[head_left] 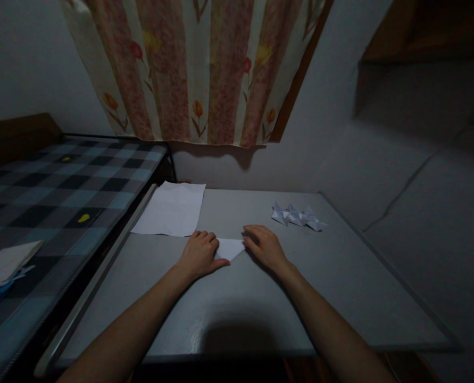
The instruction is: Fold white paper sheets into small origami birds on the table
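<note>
A white sheet of paper folded into a small triangle lies on the grey table, one point towards me. My left hand rests over its left end, fingers bent near the upper edge and thumb stretched along the lower side, holding it against the tabletop. At the right corner is my right hand, its fingers curved and the thumb apart from the forefinger. The thumb appears to touch the paper's corner. My left palm hides the triangle's left end.
Folded white paper shapes with pointed tips stand in a row at the back right of the table. A larger flat white sheet lies at the back left. A bed with a checked cover adjoins the left edge; walls bound the back and right.
</note>
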Demonstrator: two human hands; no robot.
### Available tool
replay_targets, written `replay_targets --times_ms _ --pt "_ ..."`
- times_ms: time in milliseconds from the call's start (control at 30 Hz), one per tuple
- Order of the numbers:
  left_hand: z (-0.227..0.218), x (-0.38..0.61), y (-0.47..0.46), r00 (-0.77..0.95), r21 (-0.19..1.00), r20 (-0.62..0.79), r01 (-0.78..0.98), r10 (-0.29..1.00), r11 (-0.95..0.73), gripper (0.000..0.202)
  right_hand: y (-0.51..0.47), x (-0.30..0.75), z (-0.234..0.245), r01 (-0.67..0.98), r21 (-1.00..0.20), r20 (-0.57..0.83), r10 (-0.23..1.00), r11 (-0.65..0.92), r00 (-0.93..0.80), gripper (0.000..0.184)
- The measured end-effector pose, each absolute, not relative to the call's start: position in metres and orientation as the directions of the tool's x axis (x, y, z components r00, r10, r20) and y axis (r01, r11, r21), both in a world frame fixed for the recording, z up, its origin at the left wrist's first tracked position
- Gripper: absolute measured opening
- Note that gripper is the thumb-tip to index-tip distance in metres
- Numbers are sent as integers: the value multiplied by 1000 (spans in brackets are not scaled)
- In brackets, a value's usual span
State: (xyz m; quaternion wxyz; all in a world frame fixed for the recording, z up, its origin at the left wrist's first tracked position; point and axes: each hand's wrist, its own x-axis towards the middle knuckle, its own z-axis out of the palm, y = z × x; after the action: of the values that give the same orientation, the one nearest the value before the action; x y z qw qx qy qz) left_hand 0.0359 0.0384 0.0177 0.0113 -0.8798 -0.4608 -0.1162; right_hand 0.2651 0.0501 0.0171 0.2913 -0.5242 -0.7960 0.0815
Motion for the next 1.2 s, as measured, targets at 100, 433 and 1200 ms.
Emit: replay_targets --times_ms 100,433,1200 --pt "18 36 38 553 103 232 804 800 -585 52 45 250 12 720 -457 310 852 523 -423 39" --pt "19 37 36 519 167 296 798 802 -579 63 45 240 6 741 -477 202 879 473 -431 52" --pt "1 35 44 453 546 347 614 821 -570 25 41 231 5 240 -933 262 963 268 -55 18"
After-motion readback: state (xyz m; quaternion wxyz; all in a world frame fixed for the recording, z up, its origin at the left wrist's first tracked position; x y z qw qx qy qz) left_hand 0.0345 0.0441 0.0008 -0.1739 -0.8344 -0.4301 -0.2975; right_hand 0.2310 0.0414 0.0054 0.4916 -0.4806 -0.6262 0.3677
